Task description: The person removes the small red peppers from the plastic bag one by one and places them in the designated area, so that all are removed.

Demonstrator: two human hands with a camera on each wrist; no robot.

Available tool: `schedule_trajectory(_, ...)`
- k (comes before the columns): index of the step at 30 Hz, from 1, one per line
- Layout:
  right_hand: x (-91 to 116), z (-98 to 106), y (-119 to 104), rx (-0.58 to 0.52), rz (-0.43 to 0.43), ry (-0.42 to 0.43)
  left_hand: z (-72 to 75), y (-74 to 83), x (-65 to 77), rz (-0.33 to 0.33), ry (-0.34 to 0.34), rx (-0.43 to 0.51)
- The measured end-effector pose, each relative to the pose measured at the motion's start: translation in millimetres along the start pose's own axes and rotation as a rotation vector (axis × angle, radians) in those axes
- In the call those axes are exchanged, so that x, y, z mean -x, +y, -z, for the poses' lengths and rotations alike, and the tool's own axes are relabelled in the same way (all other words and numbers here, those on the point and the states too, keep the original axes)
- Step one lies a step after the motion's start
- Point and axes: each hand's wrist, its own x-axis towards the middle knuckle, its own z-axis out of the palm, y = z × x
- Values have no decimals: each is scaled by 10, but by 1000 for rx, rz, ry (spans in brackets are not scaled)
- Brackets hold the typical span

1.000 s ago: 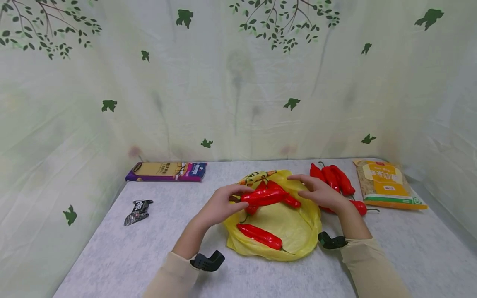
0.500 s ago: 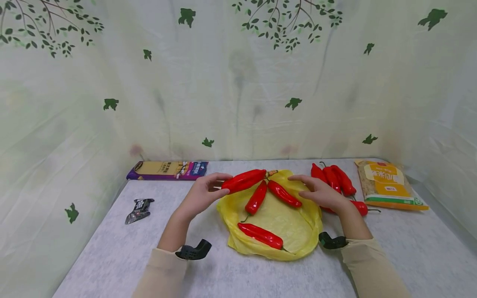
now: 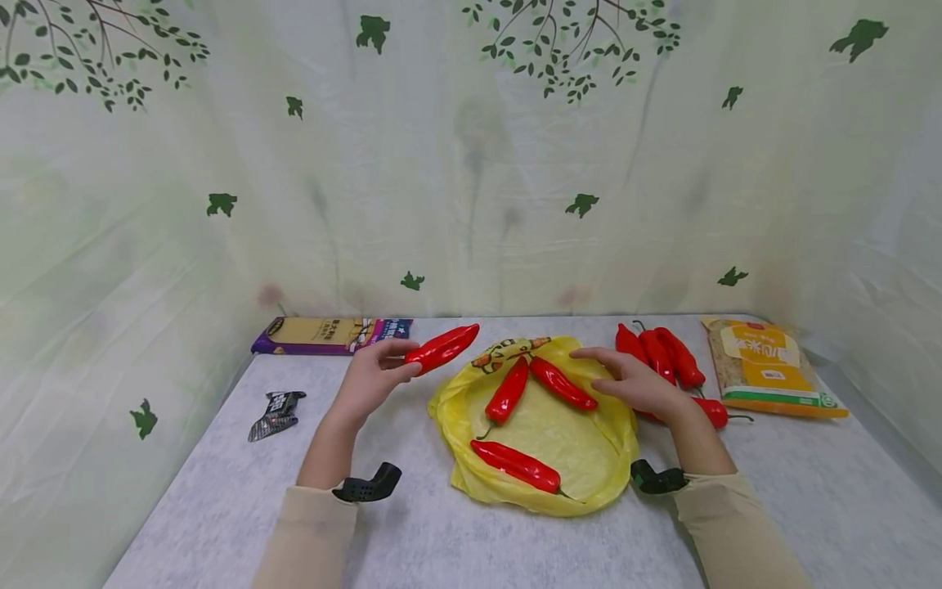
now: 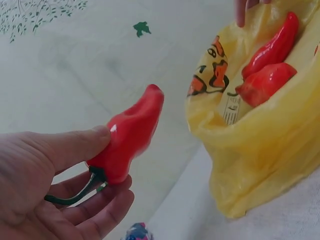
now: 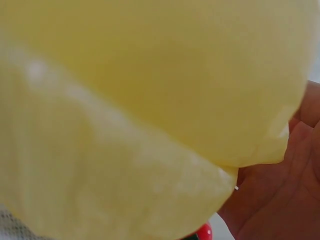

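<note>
Leftward from above the bag, one glossy red pepper with a tapering tip [image 3: 445, 348] has travelled; in the head view it now hangs left of centre, clear of the crumpled yellow plastic bag [image 3: 449, 401], grasped by the left hand [image 3: 371, 376]. The right hand [image 3: 636, 383] stays at the bag's right rim. Three shiny red peppers [image 3: 562, 384] lie inside the bag, and a cluster of loose red peppers [image 3: 680, 360] lies at centre right, near an orange-and-clear packet of grain [image 3: 765, 368]. Lifting out this smooth-skinned pepper probably calls for a light, sure pinch at the thick end, while the other hand steadies the bag's mouth so the thin plastic does not drag along.

The left wrist view reveals what the head view hides: a curved green stem [image 4: 80, 195] pointing lower left, between thumb above and fingers below, both pinching the pepper. At upper right, only two bagged peppers show.

In the right wrist view, yellow plastic fills most of the frame, with the right palm at the right edge. Most right fingers are covered, so whether they grip or merely touch the rim cannot be told.
</note>
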Motion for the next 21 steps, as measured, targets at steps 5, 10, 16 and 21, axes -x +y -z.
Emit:
schedule_trajectory(5,-3,-4,-3,-6,0,-2,21,-75,-27,55,26,-32)
schedule_trajectory(10,1,-5,-4,-10,-3,-3,23,-134,-57,95,53,-73)
schedule_trajectory(16,1,-2,-10,4,-3,2,18,-196,-89,124,82,-121)
schedule_trajectory(21,2,2,-8,13,11,0,13,-230,-95,131,88,-182)
